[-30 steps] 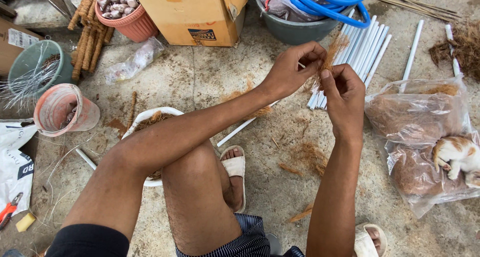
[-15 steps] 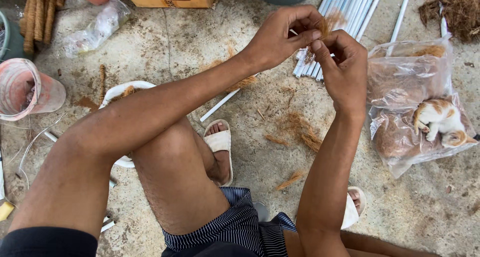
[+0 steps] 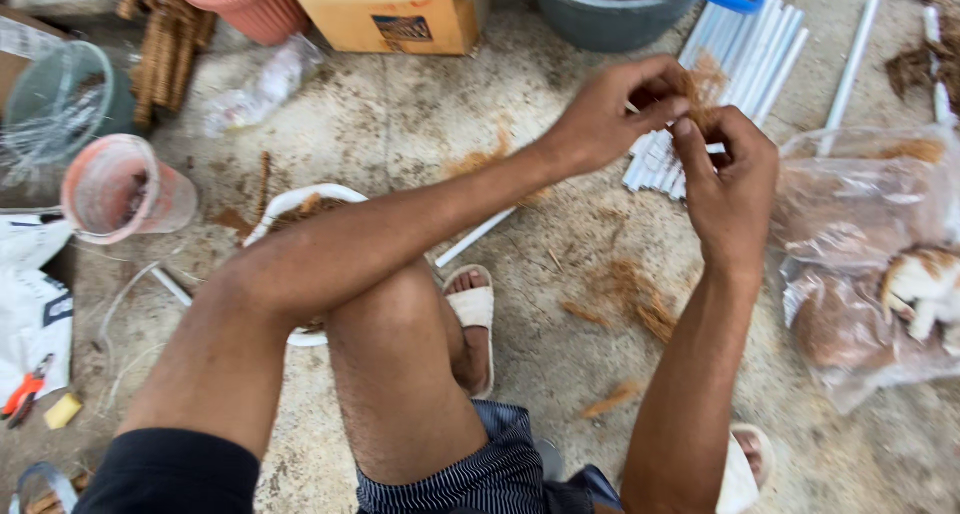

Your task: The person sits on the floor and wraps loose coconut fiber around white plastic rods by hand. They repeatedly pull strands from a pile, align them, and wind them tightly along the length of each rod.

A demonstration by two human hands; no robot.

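Two sets of fingertips are pinched together on a small tuft of brown fibre (image 3: 706, 82), held up in the air over the bundle of white tubes (image 3: 740, 64); the left hand (image 3: 610, 114) nips it from the near side and the right hand (image 3: 735, 174) closes on it from below, both narrow and gripping, though whether a tube end sits inside the pinch I cannot tell. It looks like the teasing or twisting stage, the fibre being worked between the fingers. The next move would want a firm hold and a steady roll. Loose fibre (image 3: 630, 299) lies scattered on the concrete floor (image 3: 560, 394) below, a clear bag of fibre (image 3: 860, 264) to the right, a cardboard box (image 3: 385, 14) beyond
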